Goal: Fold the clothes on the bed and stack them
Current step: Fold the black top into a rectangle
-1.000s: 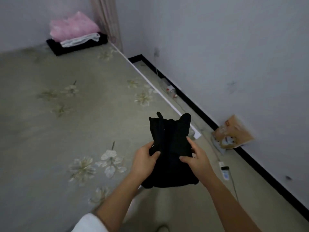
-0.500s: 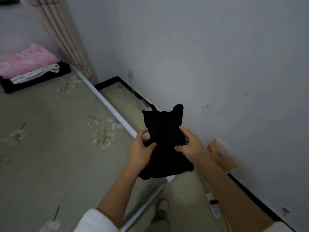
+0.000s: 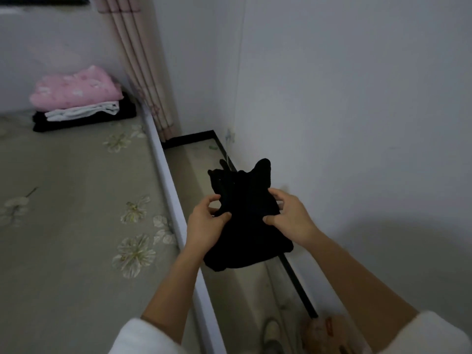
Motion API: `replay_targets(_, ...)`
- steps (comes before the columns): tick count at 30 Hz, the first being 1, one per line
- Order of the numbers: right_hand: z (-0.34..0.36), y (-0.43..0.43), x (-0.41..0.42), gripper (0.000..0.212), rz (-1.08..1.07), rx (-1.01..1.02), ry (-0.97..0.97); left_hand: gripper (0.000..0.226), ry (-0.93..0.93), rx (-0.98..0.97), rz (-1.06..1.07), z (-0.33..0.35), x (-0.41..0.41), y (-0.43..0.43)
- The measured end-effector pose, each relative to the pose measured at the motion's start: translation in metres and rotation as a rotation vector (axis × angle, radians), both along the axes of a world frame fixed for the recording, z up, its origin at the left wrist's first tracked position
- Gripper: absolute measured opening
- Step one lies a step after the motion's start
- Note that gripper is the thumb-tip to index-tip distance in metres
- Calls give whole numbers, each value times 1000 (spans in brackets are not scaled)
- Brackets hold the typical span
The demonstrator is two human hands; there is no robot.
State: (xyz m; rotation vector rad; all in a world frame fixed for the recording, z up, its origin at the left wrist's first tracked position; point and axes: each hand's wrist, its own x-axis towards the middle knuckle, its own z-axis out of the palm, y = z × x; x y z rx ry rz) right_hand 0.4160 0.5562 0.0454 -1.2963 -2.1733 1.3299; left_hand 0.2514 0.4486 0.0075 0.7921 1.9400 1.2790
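Note:
A small folded black garment (image 3: 246, 215) is held in the air over the gap between the bed and the wall. My left hand (image 3: 205, 224) grips its left edge and my right hand (image 3: 291, 217) grips its right edge. A stack of folded clothes (image 3: 81, 103) lies at the far corner of the bed (image 3: 71, 200): a pink floral piece on top, a white one under it, a black one at the bottom. The stack is well away from both hands, to the upper left.
The bed's white edge (image 3: 176, 226) runs diagonally below my left arm. A pink pleated curtain (image 3: 143, 72) hangs by the far corner. The white wall (image 3: 344, 98) is close on the right. An orange bag (image 3: 329, 330) and my foot (image 3: 272, 333) are on the floor strip.
The view has swung right and forward along the bed, so the stack now looks nearer. Both hands keep the same grip on the black garment, now over the floor strip.

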Motion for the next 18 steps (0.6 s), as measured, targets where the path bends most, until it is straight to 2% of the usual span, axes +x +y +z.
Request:
replay_targets(5, -4, 87, -40, 72, 145, 52, 12, 46, 10, 1, 179, -1, -20, 58)
replay_targets(10, -15, 148, -110, 72, 306, 86, 19, 51, 142, -33, 290, 0, -63, 99)
replay_targets(14, -24, 189, -194, 72, 439, 84, 17, 60, 258, -123, 331, 3, -125, 128)
replay_targets(18, -30, 233, -296, 72, 535, 83, 23, 59, 270, -169, 388, 0, -212, 158)
